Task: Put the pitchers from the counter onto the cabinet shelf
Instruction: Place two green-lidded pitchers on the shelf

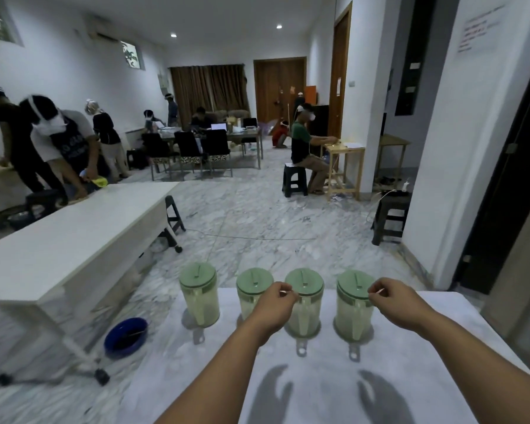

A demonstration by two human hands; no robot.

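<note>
Green-lidded pitchers [304,301] in row on counter [410,347], none lifted. Left hand [273,304] and right hand [395,301] hover above, fingers curled loosely, grasping nothing; pitchers just beyond fingertips. Step: reach. Next: grip handles.

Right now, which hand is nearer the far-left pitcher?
Left. The left hand is raised in front of the second pitcher, one over from the far-left pitcher; the right hand is by the far-right one.
</note>
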